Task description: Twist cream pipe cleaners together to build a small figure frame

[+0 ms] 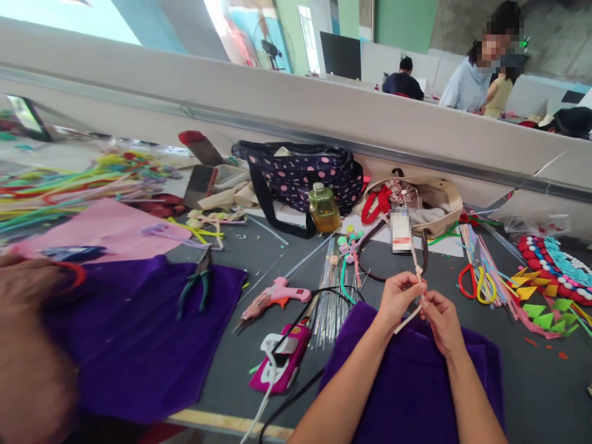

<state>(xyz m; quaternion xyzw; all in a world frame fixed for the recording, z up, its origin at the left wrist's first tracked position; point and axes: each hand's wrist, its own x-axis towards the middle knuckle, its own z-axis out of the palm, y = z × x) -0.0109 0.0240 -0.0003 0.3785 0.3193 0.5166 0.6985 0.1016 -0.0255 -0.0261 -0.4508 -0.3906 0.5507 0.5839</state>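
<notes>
Fingertips of left hand (398,299) and right hand (443,320) pinched on a thin cream stem (407,322), right slightly lower than left, one loose end slanting down between the wrists. Directly beneath, purple cloth (407,388) on a dark table (550,388). Just beyond, a white card-like item (400,231), surface blurred out, in front of a beige bag (446,197). To the right, scissors (473,279) with red and yellow handles, beside coloured stems (492,271). To the left, clear sticks (329,314), then a pink glue gun (277,295) and a magenta device (281,362). Behind these, a yellow-green bottle (325,213) before a dark polka-dot bag (298,176). Farther left, green-handled pliers (203,283) on a second purple cloth (143,339) and, blurred, another person's hand (28,283) at a red handle (76,277).
</notes>
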